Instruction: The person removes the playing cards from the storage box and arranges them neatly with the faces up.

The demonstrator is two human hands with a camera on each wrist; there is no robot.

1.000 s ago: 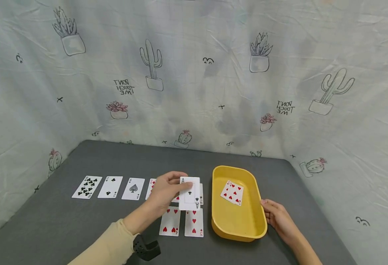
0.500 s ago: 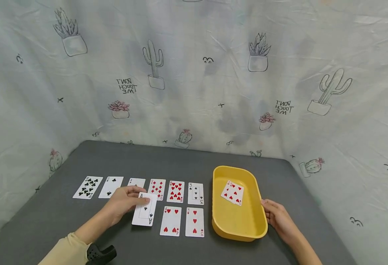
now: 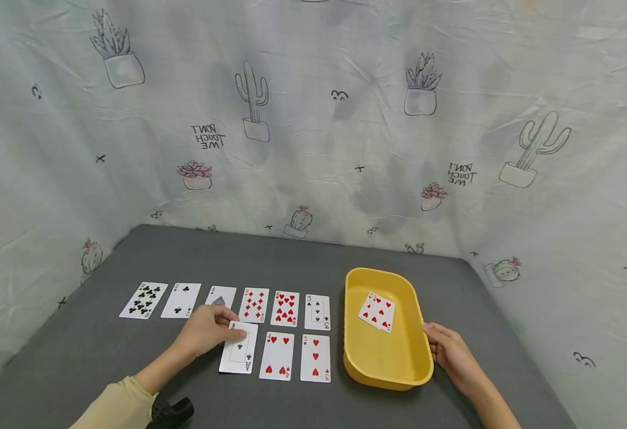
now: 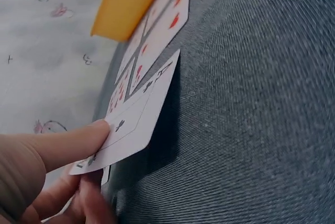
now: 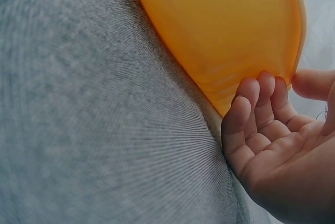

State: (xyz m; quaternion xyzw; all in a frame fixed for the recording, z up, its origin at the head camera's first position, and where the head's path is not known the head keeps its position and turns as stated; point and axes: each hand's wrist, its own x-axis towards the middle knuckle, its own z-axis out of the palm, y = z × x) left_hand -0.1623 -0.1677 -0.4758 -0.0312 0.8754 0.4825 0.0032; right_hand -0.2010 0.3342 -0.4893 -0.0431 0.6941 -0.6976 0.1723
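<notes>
My left hand point(image 3: 204, 331) pinches an ace of clubs point(image 4: 135, 113) near one corner, thumb on its face and fingers beneath. In the left wrist view the card is tilted, with its near edge above the grey cloth and a shadow under it. To its right lie a four of hearts point(image 3: 276, 356) and a three of hearts point(image 3: 315, 358). My right hand point(image 3: 451, 353) holds the right side of a yellow tray point(image 3: 389, 385). In the right wrist view its fingers point(image 5: 266, 90) press the outer wall, the thumb at the rim. Red heart cards point(image 3: 377, 311) lie inside the tray.
A back row of face-up cards includes a two of clubs point(image 3: 181, 300), an ace of spades point(image 3: 220, 295) partly behind my left hand, a nine of diamonds point(image 3: 253, 305) and a three of clubs point(image 3: 317, 312). A patterned curtain point(image 3: 313, 119) hangs behind the grey table point(image 3: 270, 405).
My left hand has carried the ace of clubs from beside the tray leftward and lowered it to the left of the four of hearts. The right hand and tray stay put.
</notes>
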